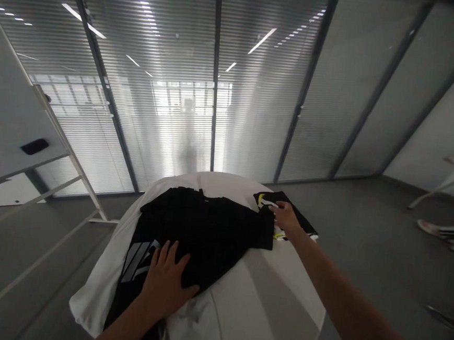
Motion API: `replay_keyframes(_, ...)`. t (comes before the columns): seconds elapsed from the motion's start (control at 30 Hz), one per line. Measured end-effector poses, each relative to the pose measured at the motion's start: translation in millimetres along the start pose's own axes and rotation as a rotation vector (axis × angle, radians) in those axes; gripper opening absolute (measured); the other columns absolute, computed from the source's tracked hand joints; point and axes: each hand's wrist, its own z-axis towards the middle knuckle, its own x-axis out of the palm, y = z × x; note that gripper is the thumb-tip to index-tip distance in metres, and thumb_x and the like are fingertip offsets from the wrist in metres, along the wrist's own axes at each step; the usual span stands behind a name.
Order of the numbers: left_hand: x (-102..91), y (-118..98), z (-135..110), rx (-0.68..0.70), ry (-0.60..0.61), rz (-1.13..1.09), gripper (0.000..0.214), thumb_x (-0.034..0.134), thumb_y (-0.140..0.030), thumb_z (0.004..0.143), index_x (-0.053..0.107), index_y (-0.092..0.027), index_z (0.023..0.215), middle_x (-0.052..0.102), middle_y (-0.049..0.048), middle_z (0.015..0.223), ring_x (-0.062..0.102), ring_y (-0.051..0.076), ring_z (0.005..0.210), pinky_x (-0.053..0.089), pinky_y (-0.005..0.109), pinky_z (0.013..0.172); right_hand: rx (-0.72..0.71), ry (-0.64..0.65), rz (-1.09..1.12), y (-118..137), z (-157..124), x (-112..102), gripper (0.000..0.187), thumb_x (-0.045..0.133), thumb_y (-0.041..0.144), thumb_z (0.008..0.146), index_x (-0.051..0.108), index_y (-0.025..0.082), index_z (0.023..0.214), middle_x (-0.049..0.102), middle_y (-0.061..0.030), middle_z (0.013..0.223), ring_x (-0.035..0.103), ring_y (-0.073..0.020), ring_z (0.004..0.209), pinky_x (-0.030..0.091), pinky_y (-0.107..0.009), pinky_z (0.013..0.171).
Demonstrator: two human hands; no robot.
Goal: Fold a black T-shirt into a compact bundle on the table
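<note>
A black T-shirt [207, 226] lies spread over a round table, its neckline toward the far edge and a grey-and-white print near its lower left part. My left hand [168, 280] rests on it with fingers spread, pressing flat beside the print. At the shirt's right sleeve, my right hand [285, 216] has its thumb and fingers pinched together at the sleeve's upper corner. Just beyond that hand is a folded black garment [298, 217] with yellow and white markings, partly covered by the hand and the sleeve.
White cloth [95, 298] drapes over the table's left side, and the bare white tabletop [291, 301] shows at the right. A whiteboard on a frame [86, 190] stands at the left. Glass partitions with blinds [249, 130] rise behind. Part of a person's foot [429, 226] appears at far right.
</note>
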Motion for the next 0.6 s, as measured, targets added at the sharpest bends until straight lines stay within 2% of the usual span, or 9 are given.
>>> replay_keyframes(0.07,-3.7,-7.4,-9.6,-0.015,-0.009,0.065,0.078,0.071,-0.062,0.062,0.06,-0.028,0.131,0.048,0.0181,0.142,0.036,0.042,0.135,0.023,0.058,0.11,-0.074,0.015,-0.141,-9.2,-16.1,9.9,0.054,0.063,0.023,0.08,0.046,0.015,0.13,0.061,-0.0128,0.115,0.062,-0.0253,0.103,0.05,-0.039,0.091)
replay_keyframes(0.1,-5.8,-10.3,-13.2,-0.013,0.013,0.083,0.074,0.072,-0.06,0.063,0.063,-0.028,0.128,0.053,0.0182,0.135,0.042,0.041,0.129,0.028,0.058,0.107,-0.151,0.023,-0.243,-12.1,-26.1,13.9,0.058,0.063,0.022,0.078,0.045,0.015,0.132,0.057,-0.0139,0.121,0.058,-0.0266,0.111,0.045,-0.04,0.097)
replay_keyframes(0.23,-12.7,-17.9,-15.8,-0.007,0.135,0.097,0.033,0.055,-0.044,0.083,0.072,-0.026,0.104,0.068,0.0134,0.105,0.06,0.034,0.104,0.042,0.051,0.091,-0.446,0.025,-0.556,-8.4,-72.8,22.7,0.054,0.055,0.018,0.08,0.045,0.015,0.133,0.048,-0.016,0.134,0.045,-0.0295,0.126,0.033,-0.041,0.108)
replay_keyframes(0.3,-15.7,-21.2,-11.2,-0.034,0.159,0.079,0.031,0.044,-0.035,0.089,0.073,-0.023,0.096,0.069,0.0122,0.099,0.064,0.03,0.097,0.045,0.045,0.085,-0.506,0.044,-0.626,-1.1,-95.5,24.1,0.045,0.051,0.019,0.083,0.05,0.018,0.129,0.05,-0.0139,0.133,0.046,-0.0293,0.125,0.034,-0.041,0.106)
replay_keyframes(0.37,-19.8,-25.8,-5.3,-0.046,0.177,0.026,0.034,0.039,-0.033,0.092,0.072,-0.022,0.092,0.07,0.0113,0.095,0.066,0.027,0.092,0.047,0.039,0.079,-0.476,0.125,-0.669,4.5,-114.3,24.7,0.036,0.047,0.023,0.088,0.054,0.021,0.123,0.056,-0.0125,0.125,0.054,-0.0284,0.115,0.041,-0.04,0.098)
replay_keyframes(0.43,-25.7,-32.8,0.6,-0.029,0.191,-0.068,0.035,0.039,-0.036,0.092,0.071,-0.022,0.09,0.071,0.0104,0.092,0.067,0.025,0.089,0.046,0.035,0.075,-0.353,0.266,-0.698,5.2,-127.2,24.8,0.03,0.044,0.032,0.091,0.055,0.021,0.118,0.063,-0.0127,0.112,0.063,-0.0282,0.1,0.046,-0.039,0.086)
replay_keyframes(0.53,-35.5,-49.8,9.5,0.011,0.185,-0.258,0.036,0.04,-0.039,0.093,0.07,-0.021,0.084,0.071,0.0083,0.086,0.067,0.023,0.083,0.043,0.031,0.071,-0.173,0.463,-0.698,-1.0,-134.7,24.4,0.038,0.04,0.049,0.094,0.058,0.02,0.11,0.068,-0.0133,0.094,0.067,-0.0314,0.09,0.047,-0.041,0.076)
replay_keyframes(0.6,-39.4,-65.2,16.0,0.031,0.2,-0.413,0.037,0.04,-0.039,0.093,0.067,-0.019,0.078,0.068,0.0062,0.078,0.064,0.019,0.072,0.039,0.029,0.064,-0.153,0.498,-0.633,-5.8,-134.1,24.6,0.042,0.039,0.053,0.094,0.059,0.019,0.111,0.069,-0.0125,0.089,0.068,-0.0311,0.089,0.047,-0.04,0.077)
